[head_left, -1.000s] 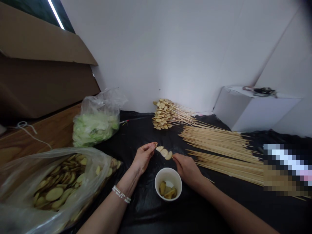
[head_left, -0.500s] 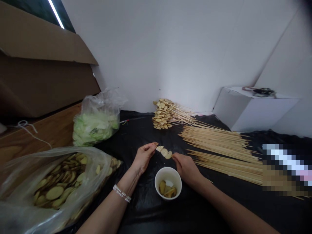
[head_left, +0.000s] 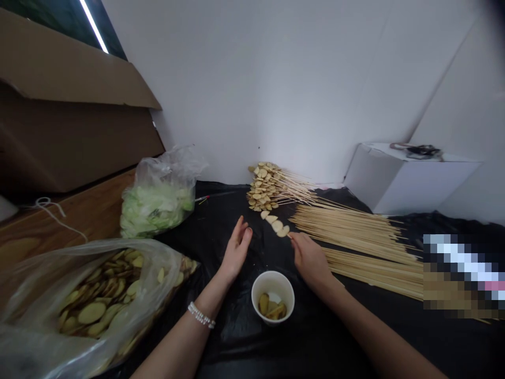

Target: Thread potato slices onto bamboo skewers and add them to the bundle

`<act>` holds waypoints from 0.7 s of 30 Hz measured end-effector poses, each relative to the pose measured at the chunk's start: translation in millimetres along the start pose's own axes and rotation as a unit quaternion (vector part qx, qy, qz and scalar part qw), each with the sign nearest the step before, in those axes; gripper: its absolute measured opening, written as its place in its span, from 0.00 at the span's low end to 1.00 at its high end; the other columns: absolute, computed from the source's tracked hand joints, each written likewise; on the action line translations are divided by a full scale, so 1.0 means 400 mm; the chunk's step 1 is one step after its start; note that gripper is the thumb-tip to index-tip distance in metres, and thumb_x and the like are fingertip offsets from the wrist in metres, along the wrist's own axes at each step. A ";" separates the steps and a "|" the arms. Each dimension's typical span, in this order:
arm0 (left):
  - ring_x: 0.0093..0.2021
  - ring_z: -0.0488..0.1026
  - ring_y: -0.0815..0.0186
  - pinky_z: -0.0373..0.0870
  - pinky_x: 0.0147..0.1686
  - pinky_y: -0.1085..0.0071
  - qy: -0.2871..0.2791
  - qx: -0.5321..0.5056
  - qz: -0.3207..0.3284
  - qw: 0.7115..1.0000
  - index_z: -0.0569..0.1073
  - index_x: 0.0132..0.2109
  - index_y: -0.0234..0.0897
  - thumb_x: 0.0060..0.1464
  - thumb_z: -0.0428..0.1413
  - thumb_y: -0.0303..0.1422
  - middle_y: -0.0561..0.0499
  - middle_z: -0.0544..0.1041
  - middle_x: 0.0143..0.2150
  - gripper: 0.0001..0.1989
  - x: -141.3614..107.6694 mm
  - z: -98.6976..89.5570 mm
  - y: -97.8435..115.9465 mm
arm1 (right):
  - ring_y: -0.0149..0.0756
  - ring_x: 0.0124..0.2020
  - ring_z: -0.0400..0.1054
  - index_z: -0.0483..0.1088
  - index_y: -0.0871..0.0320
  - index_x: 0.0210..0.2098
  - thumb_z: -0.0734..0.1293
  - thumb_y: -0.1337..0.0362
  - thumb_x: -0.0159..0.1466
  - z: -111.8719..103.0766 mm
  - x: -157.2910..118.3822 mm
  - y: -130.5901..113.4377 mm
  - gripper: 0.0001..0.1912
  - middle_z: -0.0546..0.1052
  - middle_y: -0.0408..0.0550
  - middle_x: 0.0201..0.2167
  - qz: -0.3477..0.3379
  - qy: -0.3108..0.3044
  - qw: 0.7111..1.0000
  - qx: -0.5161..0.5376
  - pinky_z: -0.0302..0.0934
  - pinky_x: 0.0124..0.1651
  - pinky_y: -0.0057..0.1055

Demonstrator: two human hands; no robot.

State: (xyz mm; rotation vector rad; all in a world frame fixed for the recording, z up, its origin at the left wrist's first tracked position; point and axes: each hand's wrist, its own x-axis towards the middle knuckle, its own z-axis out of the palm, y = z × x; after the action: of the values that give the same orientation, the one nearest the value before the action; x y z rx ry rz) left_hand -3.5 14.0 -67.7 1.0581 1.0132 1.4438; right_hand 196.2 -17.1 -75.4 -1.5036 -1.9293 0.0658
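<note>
My right hand (head_left: pixel 311 260) grips a skewer with several pale potato slices (head_left: pixel 277 226) threaded on it, pointing up and to the left. Left of the skewer, my left hand (head_left: pixel 235 250) is empty, its fingers apart and not touching the slices. Below and between the hands stands a white cup (head_left: pixel 273 284) with a few potato slices in it. Beyond the held skewer lies a pile of filled potato skewers (head_left: pixel 263 187) against the wall. Bare wooden sticks (head_left: pixel 351 226) lie in two bundles to the right, partly behind my right hand.
An open plastic bag of potato slices (head_left: pixel 91 312) is at the lower left, with a bag of pale green vegetable (head_left: pixel 155 208) behind it. A cardboard box (head_left: pixel 74 131) stands at the far left, a white box (head_left: pixel 410 181) at the right. Black sheeting (head_left: pixel 229 337) covers the work surface.
My left hand has let go of the skewer and opened. My right hand has moved up and slightly right with the skewer, whose slices now reach farther toward the pile.
</note>
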 end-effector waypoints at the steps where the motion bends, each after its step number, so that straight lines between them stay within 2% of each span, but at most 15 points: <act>1: 0.59 0.63 0.62 0.58 0.55 0.68 -0.011 0.034 0.041 0.999 0.67 0.58 0.45 0.49 0.60 0.40 0.45 0.67 0.60 0.28 -0.003 0.001 -0.001 | 0.37 0.42 0.67 0.68 0.61 0.47 0.53 0.72 0.65 -0.001 0.005 0.012 0.17 0.73 0.53 0.39 0.005 0.009 1.000 -0.010 0.59 0.45 0.30; 4: 0.67 0.47 0.64 0.40 0.63 0.67 -0.069 0.148 0.114 0.980 0.64 0.61 0.44 0.55 0.54 0.40 0.49 0.56 0.67 0.26 -0.009 0.000 -0.007 | 0.38 0.43 0.66 0.67 0.61 0.49 0.54 0.76 0.61 0.006 0.013 0.046 0.20 0.71 0.54 0.40 0.003 0.007 1.000 -0.025 0.60 0.46 0.31; 7: 0.68 0.44 0.64 0.36 0.64 0.63 -0.100 0.230 0.123 0.960 0.58 0.64 0.42 0.59 0.48 0.41 0.48 0.52 0.68 0.27 -0.007 -0.007 -0.013 | 0.39 0.42 0.66 0.68 0.60 0.48 0.54 0.78 0.59 0.016 0.014 0.060 0.21 0.70 0.53 0.39 -0.008 0.016 1.000 -0.014 0.60 0.46 0.32; 9: 0.67 0.45 0.62 0.39 0.64 0.60 -0.100 0.251 0.120 0.955 0.54 0.65 0.42 0.58 0.50 0.41 0.46 0.51 0.69 0.30 -0.001 -0.010 -0.015 | 0.38 0.42 0.65 0.68 0.59 0.48 0.55 0.78 0.60 0.019 0.012 0.055 0.21 0.70 0.52 0.38 -0.025 0.027 0.999 0.006 0.61 0.46 0.33; 11: 0.66 0.50 0.59 0.48 0.62 0.59 -0.088 0.233 0.107 0.963 0.52 0.65 0.42 0.53 0.56 0.41 0.43 0.53 0.68 0.36 0.005 -0.009 -0.014 | 0.38 0.41 0.65 0.68 0.58 0.47 0.55 0.77 0.61 0.018 0.010 0.042 0.20 0.70 0.52 0.37 -0.052 0.027 0.998 0.031 0.61 0.45 0.32; 14: 0.54 0.68 0.59 0.65 0.51 0.63 -0.086 0.130 0.037 0.987 0.56 0.63 0.38 0.43 0.64 0.38 0.40 0.69 0.57 0.42 0.010 -0.003 -0.004 | 0.37 0.39 0.65 0.68 0.58 0.47 0.54 0.77 0.62 0.016 0.007 0.017 0.19 0.70 0.51 0.36 -0.101 0.009 0.993 0.057 0.62 0.43 0.32; 16: 0.41 0.74 0.65 0.70 0.40 0.71 -0.107 0.067 -0.042 0.991 0.66 0.56 0.35 0.42 0.65 0.36 0.45 0.76 0.44 0.33 0.008 0.002 0.004 | 0.37 0.38 0.64 0.68 0.58 0.47 0.53 0.76 0.63 0.016 0.004 0.003 0.18 0.70 0.51 0.35 -0.129 -0.008 0.990 0.060 0.62 0.42 0.31; 18: 0.32 0.73 0.72 0.68 0.31 0.78 -0.114 0.028 -0.094 0.989 0.74 0.43 0.33 0.41 0.66 0.34 0.50 0.77 0.33 0.21 0.004 0.005 0.011 | 0.36 0.38 0.65 0.68 0.58 0.47 0.53 0.75 0.65 0.016 0.001 -0.004 0.18 0.70 0.50 0.35 -0.140 -0.024 0.988 0.060 0.61 0.42 0.30; 21: 0.26 0.70 0.77 0.66 0.28 0.82 -0.098 -0.023 -0.130 0.986 0.75 0.33 0.32 0.39 0.67 0.32 0.53 0.75 0.27 0.13 -0.002 0.008 0.017 | 0.35 0.37 0.65 0.68 0.58 0.46 0.54 0.72 0.67 0.016 -0.004 -0.006 0.15 0.70 0.50 0.34 -0.132 -0.027 0.989 0.057 0.61 0.42 0.30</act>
State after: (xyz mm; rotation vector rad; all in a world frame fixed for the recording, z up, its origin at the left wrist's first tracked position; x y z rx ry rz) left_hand -2.2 12.6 -60.5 0.9739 0.9333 1.1238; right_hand 191.0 -17.0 -79.9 -1.1742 -2.1139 0.0986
